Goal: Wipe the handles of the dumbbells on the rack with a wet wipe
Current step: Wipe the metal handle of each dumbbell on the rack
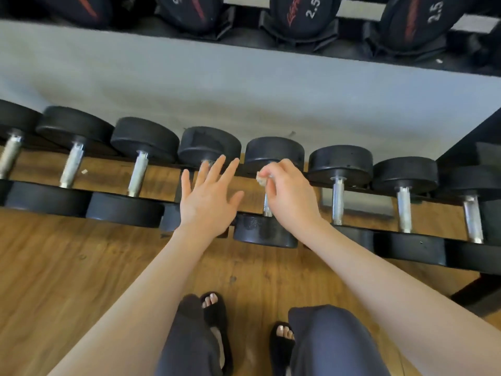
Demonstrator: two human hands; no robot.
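So my right hand (290, 191) pinches the wet wipe (262, 179) over the center-frame dumbbell handle (267, 204), which runs top-to-bottom, probably touching; left hand (208, 196) hovers spread flat.

My left hand (208, 196) is covering nearly all of the metal handle of the black round-headed dumbbell fourth from the left (210, 143), so only a sliver is peeking out above my fingertips, and its near head is mostly blocked too. My right hand (290, 194) is bunching up the small off-white wet wipe (261, 180), so just a crumpled corner is showing. That hand is also hiding the upper part of the next chrome dumbbell handle (267, 207). The black dumbbells on the upper shelf (303, 14) are getting cut off by the top edge, and everything is looking a bit motion-blurred.
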